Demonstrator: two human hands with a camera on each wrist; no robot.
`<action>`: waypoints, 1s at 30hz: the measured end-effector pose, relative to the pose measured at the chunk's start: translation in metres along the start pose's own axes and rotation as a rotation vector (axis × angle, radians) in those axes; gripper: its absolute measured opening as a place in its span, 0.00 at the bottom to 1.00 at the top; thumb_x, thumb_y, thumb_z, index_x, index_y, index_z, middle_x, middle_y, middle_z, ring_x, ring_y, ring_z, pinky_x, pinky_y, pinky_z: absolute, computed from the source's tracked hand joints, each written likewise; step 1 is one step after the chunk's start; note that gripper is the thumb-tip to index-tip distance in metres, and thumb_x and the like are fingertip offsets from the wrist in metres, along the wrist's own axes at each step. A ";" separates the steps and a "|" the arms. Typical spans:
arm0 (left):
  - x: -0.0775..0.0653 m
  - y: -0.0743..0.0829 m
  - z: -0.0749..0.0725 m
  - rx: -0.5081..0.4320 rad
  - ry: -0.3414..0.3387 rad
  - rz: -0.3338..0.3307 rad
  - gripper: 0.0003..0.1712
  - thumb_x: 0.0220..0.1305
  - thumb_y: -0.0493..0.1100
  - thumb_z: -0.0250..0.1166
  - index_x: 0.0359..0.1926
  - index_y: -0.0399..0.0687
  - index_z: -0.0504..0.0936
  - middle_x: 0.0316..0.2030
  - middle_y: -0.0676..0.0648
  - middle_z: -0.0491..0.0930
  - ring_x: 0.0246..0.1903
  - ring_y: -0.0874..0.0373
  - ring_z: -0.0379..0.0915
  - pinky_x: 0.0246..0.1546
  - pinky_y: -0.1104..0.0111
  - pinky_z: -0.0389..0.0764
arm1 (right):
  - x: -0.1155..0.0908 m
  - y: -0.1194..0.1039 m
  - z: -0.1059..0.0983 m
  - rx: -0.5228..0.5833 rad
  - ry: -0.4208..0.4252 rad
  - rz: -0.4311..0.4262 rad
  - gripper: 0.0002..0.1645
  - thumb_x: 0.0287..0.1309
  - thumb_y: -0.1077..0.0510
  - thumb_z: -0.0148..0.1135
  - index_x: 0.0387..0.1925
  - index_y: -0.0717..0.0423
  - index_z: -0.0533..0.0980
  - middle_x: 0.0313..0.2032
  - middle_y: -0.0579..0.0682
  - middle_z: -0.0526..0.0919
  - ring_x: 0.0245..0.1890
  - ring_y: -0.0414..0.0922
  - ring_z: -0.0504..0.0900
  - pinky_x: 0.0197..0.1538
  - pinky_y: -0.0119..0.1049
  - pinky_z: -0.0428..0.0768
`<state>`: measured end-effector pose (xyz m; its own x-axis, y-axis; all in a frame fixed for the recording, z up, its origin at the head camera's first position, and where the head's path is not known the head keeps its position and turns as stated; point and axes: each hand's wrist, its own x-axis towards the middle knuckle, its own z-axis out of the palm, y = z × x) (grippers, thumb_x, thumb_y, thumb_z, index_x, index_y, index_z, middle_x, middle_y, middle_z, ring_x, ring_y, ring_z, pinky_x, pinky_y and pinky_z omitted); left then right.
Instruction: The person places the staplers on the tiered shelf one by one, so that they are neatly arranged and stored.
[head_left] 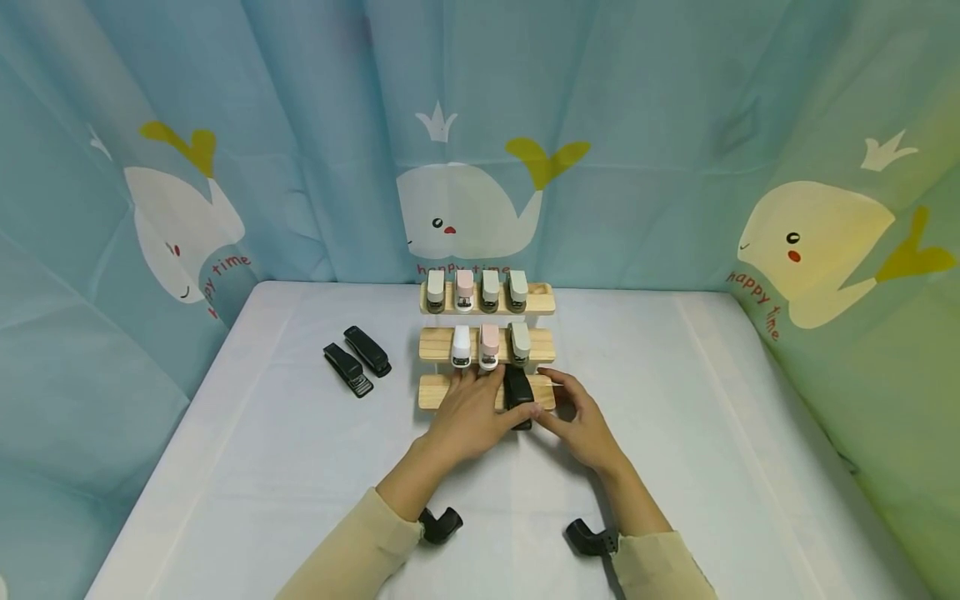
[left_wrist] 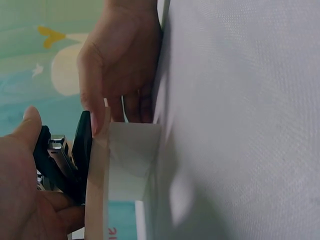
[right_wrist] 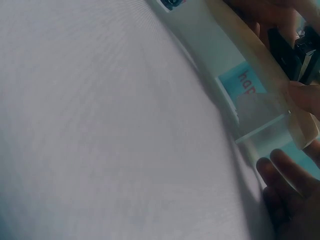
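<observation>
A black stapler (head_left: 518, 396) stands on the bottom tier of a wooden display rack (head_left: 543, 390), its front end jutting over the edge. My left hand (head_left: 468, 414) holds it, thumb at the front and fingers farther back along its side. In the left wrist view the stapler (left_wrist: 82, 155) shows its jaws apart, with a metal strip between. My right hand (head_left: 581, 425) grips the rack's right end. Its thumb lies on the tier's front edge beside the stapler, and its other fingers reach around the side, as the right wrist view shows.
Small white, pink and grey-green staplers (head_left: 490, 292) line the upper two tiers. Two more black staplers (head_left: 356, 362) lie on the white table (head_left: 300, 483) left of the rack. A blue curtain (head_left: 322, 100) with whales hangs behind. Black curved pieces (head_left: 591, 538) sit at both wrists.
</observation>
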<state>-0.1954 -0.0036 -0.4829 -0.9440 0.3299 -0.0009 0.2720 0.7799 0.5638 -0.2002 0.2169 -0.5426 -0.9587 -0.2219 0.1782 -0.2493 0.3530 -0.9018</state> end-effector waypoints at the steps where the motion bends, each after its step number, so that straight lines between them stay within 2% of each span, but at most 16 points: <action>1: 0.000 0.000 0.000 0.000 -0.001 0.002 0.57 0.65 0.81 0.53 0.80 0.47 0.60 0.77 0.42 0.63 0.80 0.39 0.49 0.81 0.43 0.46 | 0.000 0.000 0.000 0.000 -0.001 0.000 0.38 0.64 0.60 0.71 0.73 0.49 0.69 0.56 0.61 0.84 0.55 0.50 0.81 0.58 0.39 0.77; 8: 0.002 -0.002 0.000 -0.002 -0.017 0.007 0.57 0.65 0.81 0.52 0.81 0.49 0.59 0.77 0.44 0.63 0.80 0.38 0.48 0.81 0.43 0.44 | 0.000 0.000 -0.001 -0.002 -0.004 0.004 0.38 0.64 0.60 0.71 0.73 0.49 0.68 0.56 0.61 0.84 0.55 0.51 0.81 0.59 0.44 0.77; 14: 0.001 -0.001 -0.001 0.002 -0.025 0.008 0.58 0.65 0.82 0.51 0.82 0.49 0.57 0.77 0.45 0.63 0.81 0.38 0.47 0.81 0.42 0.43 | -0.001 0.000 -0.001 -0.003 -0.005 -0.004 0.38 0.64 0.60 0.71 0.74 0.51 0.68 0.56 0.61 0.83 0.55 0.49 0.81 0.59 0.40 0.77; 20: 0.000 -0.002 -0.001 0.027 -0.023 0.002 0.60 0.64 0.84 0.49 0.81 0.48 0.58 0.77 0.43 0.64 0.80 0.37 0.49 0.81 0.41 0.42 | 0.000 0.000 0.000 0.009 -0.007 -0.010 0.39 0.63 0.61 0.72 0.73 0.52 0.69 0.55 0.62 0.83 0.56 0.53 0.81 0.59 0.37 0.77; 25: -0.003 -0.004 -0.001 0.026 -0.036 -0.005 0.61 0.62 0.86 0.46 0.82 0.51 0.56 0.78 0.46 0.62 0.81 0.38 0.47 0.81 0.42 0.37 | -0.001 -0.002 -0.001 0.015 -0.005 -0.013 0.39 0.63 0.61 0.72 0.73 0.52 0.69 0.56 0.63 0.83 0.56 0.54 0.80 0.58 0.34 0.76; 30: -0.008 -0.009 -0.002 0.026 -0.043 0.006 0.59 0.64 0.85 0.46 0.82 0.53 0.55 0.79 0.48 0.61 0.81 0.40 0.45 0.82 0.44 0.35 | -0.001 -0.001 -0.001 0.016 -0.011 -0.007 0.39 0.63 0.61 0.72 0.73 0.54 0.68 0.58 0.63 0.82 0.58 0.56 0.80 0.58 0.36 0.77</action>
<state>-0.1903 -0.0141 -0.4866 -0.9337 0.3564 -0.0335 0.2826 0.7915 0.5419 -0.1993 0.2179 -0.5414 -0.9552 -0.2347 0.1801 -0.2537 0.3365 -0.9069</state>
